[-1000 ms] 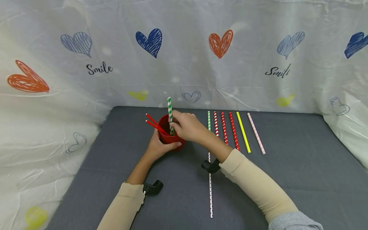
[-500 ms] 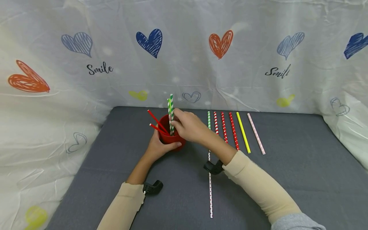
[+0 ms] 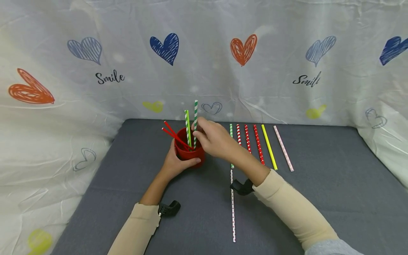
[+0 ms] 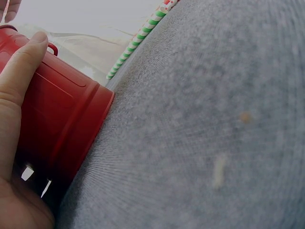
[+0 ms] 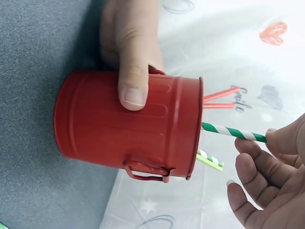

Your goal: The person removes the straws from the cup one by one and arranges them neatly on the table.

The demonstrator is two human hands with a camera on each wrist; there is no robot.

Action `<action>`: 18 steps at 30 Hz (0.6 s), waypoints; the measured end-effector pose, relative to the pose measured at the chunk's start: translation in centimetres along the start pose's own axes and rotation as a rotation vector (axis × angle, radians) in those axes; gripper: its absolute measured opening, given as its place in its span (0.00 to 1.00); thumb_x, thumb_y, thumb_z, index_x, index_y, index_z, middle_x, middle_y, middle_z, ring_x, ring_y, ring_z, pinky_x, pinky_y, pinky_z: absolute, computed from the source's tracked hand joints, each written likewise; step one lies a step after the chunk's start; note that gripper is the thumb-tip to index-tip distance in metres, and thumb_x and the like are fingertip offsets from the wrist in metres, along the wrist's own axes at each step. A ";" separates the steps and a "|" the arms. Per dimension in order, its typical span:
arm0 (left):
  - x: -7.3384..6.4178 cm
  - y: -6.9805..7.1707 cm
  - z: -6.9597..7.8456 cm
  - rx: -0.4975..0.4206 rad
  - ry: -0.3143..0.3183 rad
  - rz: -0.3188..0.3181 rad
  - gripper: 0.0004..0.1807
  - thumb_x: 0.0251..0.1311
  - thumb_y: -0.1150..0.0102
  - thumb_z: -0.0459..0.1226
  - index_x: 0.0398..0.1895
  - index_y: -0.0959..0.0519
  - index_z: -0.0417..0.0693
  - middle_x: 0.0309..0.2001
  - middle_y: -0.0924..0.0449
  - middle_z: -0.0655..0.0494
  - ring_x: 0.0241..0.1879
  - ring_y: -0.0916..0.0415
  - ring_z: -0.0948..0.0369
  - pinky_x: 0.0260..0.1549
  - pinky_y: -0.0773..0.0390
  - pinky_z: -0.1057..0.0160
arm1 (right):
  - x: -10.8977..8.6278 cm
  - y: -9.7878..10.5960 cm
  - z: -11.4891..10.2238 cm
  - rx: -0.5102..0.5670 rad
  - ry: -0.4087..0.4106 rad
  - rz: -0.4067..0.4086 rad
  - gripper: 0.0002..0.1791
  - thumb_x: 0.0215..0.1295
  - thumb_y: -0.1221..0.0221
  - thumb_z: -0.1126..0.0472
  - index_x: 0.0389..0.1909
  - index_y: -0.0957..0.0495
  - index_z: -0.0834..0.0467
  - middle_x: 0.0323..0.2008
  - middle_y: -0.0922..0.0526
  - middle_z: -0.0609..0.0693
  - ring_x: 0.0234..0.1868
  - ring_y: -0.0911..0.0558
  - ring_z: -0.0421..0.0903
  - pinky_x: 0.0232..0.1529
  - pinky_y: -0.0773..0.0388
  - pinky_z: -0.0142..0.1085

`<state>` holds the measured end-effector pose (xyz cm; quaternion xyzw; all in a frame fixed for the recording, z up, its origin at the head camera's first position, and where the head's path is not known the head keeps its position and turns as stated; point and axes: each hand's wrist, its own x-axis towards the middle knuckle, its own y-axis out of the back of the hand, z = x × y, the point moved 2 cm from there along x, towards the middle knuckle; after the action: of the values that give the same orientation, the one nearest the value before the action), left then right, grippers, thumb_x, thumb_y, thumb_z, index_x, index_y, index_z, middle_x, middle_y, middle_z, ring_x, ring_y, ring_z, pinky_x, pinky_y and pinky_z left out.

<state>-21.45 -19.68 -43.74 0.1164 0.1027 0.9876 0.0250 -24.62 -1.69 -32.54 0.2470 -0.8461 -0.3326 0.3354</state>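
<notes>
My left hand (image 3: 179, 161) grips a red metal bucket (image 5: 126, 126) round its side, thumb across the front. The bucket stands upright on the cloth. Between thumb and fingertips, my right hand (image 3: 216, 140) pinches a green-and-white striped straw (image 5: 228, 130), whose lower end is inside the bucket. Two red straws (image 3: 173, 131) lean left out of the bucket. Beside the pinched straw rise a lime green straw (image 3: 188, 124) and another green-striped straw (image 3: 186, 122). The straws' lower ends are hidden by the bucket wall.
On the grey cloth (image 3: 197, 219), right of the bucket, lie a green-striped straw (image 3: 231, 129), a red-striped straw (image 3: 239, 134), two red dotted straws (image 3: 258, 143), a yellow straw (image 3: 269, 147) and a pale pink straw (image 3: 283, 148). Nearer lies a white dotted straw (image 3: 233, 212). A printed curtain (image 3: 204, 53) hangs behind.
My right hand has shifted slightly right with the pinched striped straw, which now stands apart from the other striped straw. The red straws have shifted in the bucket. My left hand stays put.
</notes>
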 end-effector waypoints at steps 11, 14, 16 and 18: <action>-0.2 0.0 0.1 -0.006 0.037 0.002 0.53 0.50 0.25 0.30 0.76 0.49 0.43 0.68 0.36 0.45 0.63 0.35 0.50 0.59 0.29 0.47 | -0.7 1.0 -0.6 0.048 0.049 0.047 0.05 0.72 0.42 0.67 0.45 0.27 0.61 0.43 0.20 0.51 0.33 0.24 0.43 0.34 0.24 0.35; -0.2 -0.1 0.1 -0.009 0.024 0.000 0.53 0.50 0.25 0.30 0.75 0.49 0.42 0.68 0.36 0.44 0.63 0.35 0.50 0.59 0.29 0.47 | -1.0 1.4 -0.7 0.063 0.053 0.054 0.04 0.72 0.43 0.67 0.44 0.27 0.61 0.44 0.20 0.50 0.32 0.24 0.41 0.34 0.24 0.35; -0.2 -0.1 0.2 -0.010 0.016 -0.001 0.52 0.50 0.25 0.29 0.75 0.48 0.42 0.67 0.36 0.44 0.63 0.34 0.50 0.59 0.29 0.47 | -1.2 1.7 -0.9 0.074 0.058 0.060 0.03 0.73 0.43 0.67 0.43 0.27 0.61 0.43 0.20 0.50 0.29 0.25 0.40 0.32 0.25 0.35; -0.2 -0.1 0.2 -0.008 0.013 0.001 0.52 0.50 0.25 0.29 0.75 0.48 0.42 0.67 0.36 0.44 0.63 0.34 0.50 0.59 0.29 0.47 | -1.4 2.0 -1.0 0.087 0.063 0.070 0.03 0.73 0.44 0.67 0.43 0.27 0.61 0.42 0.20 0.50 0.30 0.25 0.40 0.32 0.25 0.35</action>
<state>-21.18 -19.58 -43.63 0.1098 0.0989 0.9887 0.0245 -23.35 0.08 -31.07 0.2420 -0.8568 -0.2757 0.3624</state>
